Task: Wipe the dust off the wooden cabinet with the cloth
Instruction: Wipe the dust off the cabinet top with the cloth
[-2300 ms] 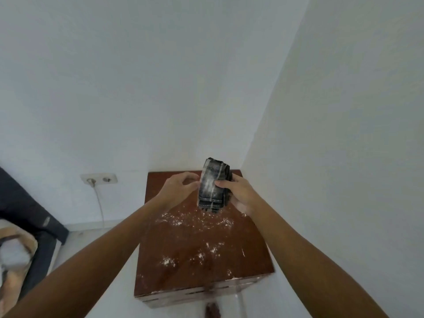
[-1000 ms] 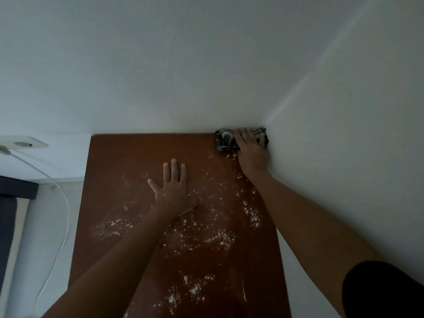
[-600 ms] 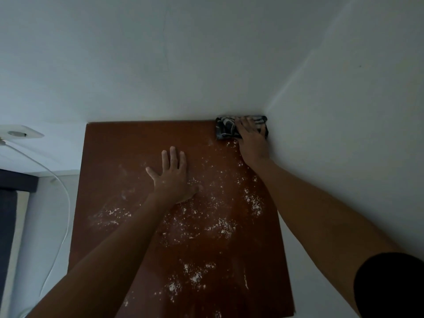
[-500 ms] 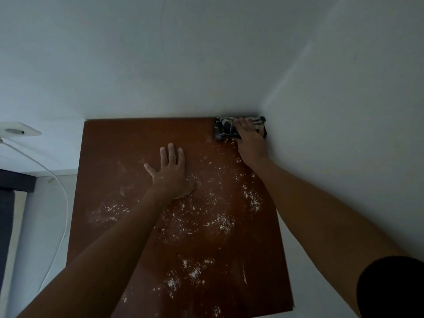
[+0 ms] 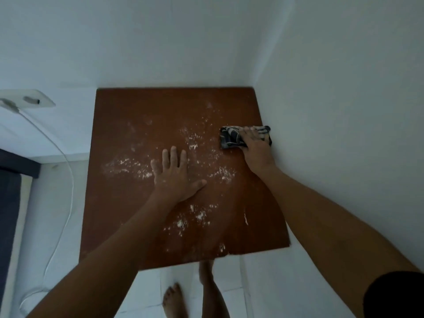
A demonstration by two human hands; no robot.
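Our right hand (image 5: 254, 146) presses the cloth (image 5: 229, 138), fingers flat, at the right edge of the cabinet (image 5: 137, 111); dust (image 5: 223, 173) lies left and nearer us; left hand (image 5: 174, 176) spread flat amid it

Reddish-brown cabinet (image 5: 142, 214) – white dust (image 5: 124, 165) – dark, pale-striped cloth (image 5: 230, 137)

2 hands palm-down (left (image 5: 175, 174), right (image 5: 255, 149))
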